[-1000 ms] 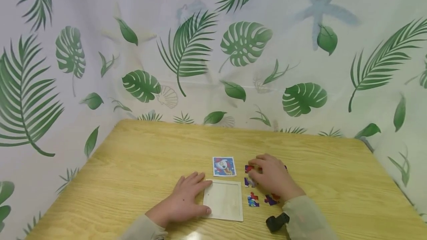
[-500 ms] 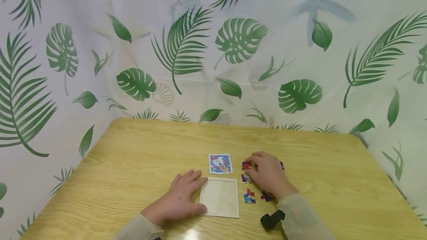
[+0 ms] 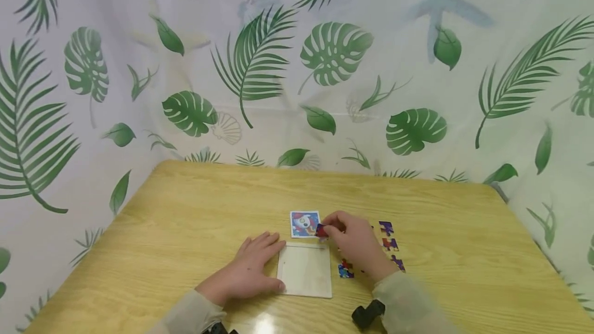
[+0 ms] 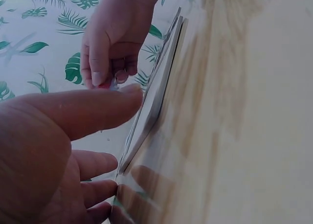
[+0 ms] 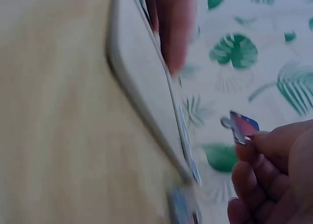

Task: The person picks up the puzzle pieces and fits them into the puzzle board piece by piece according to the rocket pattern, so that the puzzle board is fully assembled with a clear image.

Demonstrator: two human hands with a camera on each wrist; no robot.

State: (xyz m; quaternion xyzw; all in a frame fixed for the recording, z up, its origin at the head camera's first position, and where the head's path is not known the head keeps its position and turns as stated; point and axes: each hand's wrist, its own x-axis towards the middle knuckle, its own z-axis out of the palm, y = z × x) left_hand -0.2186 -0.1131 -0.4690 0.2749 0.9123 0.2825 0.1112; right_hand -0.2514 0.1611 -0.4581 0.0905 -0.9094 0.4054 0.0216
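The jigsaw piece (image 3: 320,230), near the far right corner of the shallow wooden tray (image 3: 303,271), is pinched between the thumb and forefinger of the right hand (image 3: 356,241); the left hand (image 3: 252,267) spreads its fingers at the tray's left edge. Wooden tabletop (image 3: 199,195) stretches broadly left of and beyond the tray. Beyond it lies a rocket picture card (image 3: 303,223); right of it, loose jigsaw pieces (image 3: 345,270), some hidden by the right hand. The right wrist view alone shows the piece's rounded tab clearly.
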